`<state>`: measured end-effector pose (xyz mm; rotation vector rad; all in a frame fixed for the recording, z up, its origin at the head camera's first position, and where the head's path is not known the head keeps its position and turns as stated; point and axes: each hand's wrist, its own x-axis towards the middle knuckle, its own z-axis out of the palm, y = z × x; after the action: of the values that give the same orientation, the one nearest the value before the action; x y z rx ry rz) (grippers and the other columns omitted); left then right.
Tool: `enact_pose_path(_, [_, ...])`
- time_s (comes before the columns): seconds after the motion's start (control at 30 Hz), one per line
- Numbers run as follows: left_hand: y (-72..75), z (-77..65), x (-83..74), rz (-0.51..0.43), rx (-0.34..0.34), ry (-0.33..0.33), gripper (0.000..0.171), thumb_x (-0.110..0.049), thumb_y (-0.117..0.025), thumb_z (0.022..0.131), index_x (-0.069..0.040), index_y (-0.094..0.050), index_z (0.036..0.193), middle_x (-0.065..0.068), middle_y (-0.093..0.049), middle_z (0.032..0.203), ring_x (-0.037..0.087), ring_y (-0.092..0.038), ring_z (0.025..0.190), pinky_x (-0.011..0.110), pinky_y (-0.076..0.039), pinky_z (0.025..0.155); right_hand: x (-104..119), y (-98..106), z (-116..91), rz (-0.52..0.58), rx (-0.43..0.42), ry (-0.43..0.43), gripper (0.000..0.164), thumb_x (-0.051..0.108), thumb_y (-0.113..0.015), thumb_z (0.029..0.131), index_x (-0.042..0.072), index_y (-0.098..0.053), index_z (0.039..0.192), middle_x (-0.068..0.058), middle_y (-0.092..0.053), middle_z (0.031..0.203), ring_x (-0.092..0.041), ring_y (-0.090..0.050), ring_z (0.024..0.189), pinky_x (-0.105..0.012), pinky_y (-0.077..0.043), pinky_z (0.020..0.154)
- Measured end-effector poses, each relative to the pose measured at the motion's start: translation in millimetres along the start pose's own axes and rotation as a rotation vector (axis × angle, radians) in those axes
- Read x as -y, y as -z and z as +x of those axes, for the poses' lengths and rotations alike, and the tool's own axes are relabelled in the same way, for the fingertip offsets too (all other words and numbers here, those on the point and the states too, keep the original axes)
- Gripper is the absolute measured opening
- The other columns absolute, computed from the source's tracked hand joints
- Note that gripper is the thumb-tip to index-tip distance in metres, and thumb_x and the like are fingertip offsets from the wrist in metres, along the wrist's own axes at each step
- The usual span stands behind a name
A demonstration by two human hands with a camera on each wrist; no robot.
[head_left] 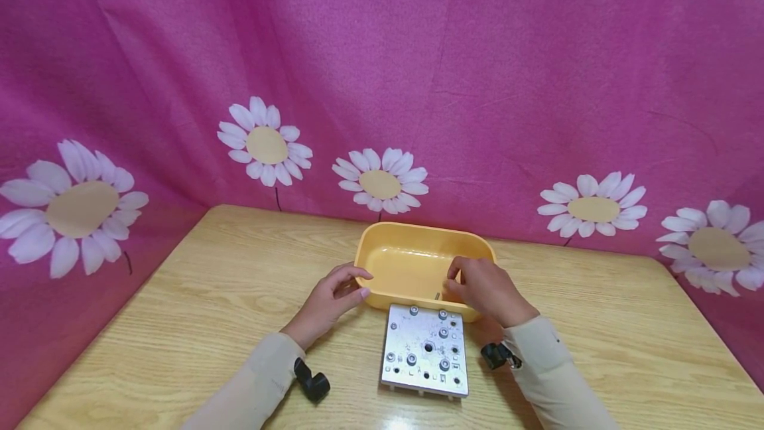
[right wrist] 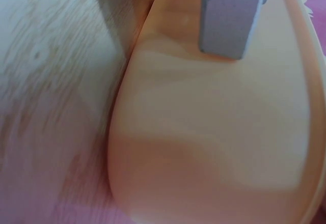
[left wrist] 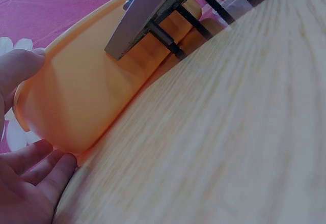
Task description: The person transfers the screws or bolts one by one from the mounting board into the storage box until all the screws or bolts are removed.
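Note:
My left hand [head_left: 325, 304] holds the left end of a yellow plastic bin [head_left: 418, 229], one finger over the rim and the thumb against the outer wall. Inside the bin's right part, my right hand [head_left: 486, 287] reaches down with bent fingers; whether anything is between its fingertips is hidden. A small metal pin or screw [head_left: 438, 296] shows in the bin just left of those fingertips. Against the bin's near side stands a metal plate [head_left: 412, 334] with several socket-head screws in it. Threaded screw shanks [left wrist: 191, 20] stick out beneath the plate in the left wrist view.
Everything stands on a light wooden table [head_left: 239, 271]. Behind it hangs a magenta cloth [head_left: 477, 85] with large white flowers. Black wrist mounts [head_left: 313, 383] are on both sleeves. The plate's edge [right wrist: 224, 40] overhangs close to the bin wall in the right wrist view.

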<state>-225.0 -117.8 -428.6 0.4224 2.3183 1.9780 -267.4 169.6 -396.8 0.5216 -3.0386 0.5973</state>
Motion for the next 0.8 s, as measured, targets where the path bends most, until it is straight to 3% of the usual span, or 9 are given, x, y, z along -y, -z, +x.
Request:
enact_pose_path(0.3, [-0.6, -0.5, 0.6, -0.012, -0.005, 0.004, 0.024, -0.012, -0.066, 0.092, -0.009, -0.063, 0.116, 0.012, -0.048, 0.136, 0.023, -0.047, 0.112, 0.045, -0.038, 0.107, -1, 0, 0, 0.008, -0.003, 0.001, 0.008, 0.019, -0.068, 0.087, 0.012, -0.064, 0.089, 0.003, -0.051, 0.062, -0.013, -0.046, 0.055, -0.028, -0.038, 0.049])
enact_pose_path(0.57, [-0.3, -0.1, -0.7, 0.0, -0.009, 0.006, 0.023, -0.011, -0.066, 0.092, -0.011, -0.064, 0.115, 0.009, -0.051, 0.132, 0.024, -0.048, 0.111, 0.043, -0.04, 0.105, 1, 3, -1, 0.0, -0.045, 0.069, 0.011, 0.016, -0.07, 0.086, 0.01, -0.063, 0.092, 0.003, -0.049, 0.06, -0.012, -0.045, 0.053, -0.028, -0.038, 0.048])
enact_pose_path(0.8, [1.9, 10.4, 25.6, 0.009, -0.02, 0.01, 0.024, -0.017, -0.068, 0.091, -0.017, -0.064, 0.114, 0.002, -0.051, 0.132, 0.022, -0.048, 0.111, 0.041, -0.041, 0.105, 10, 9, -5, -0.019, -0.072, 0.105, 0.013, 0.014, -0.07, 0.085, 0.009, -0.063, 0.095, 0.003, -0.047, 0.059, -0.012, -0.043, 0.053, -0.027, -0.036, 0.047])
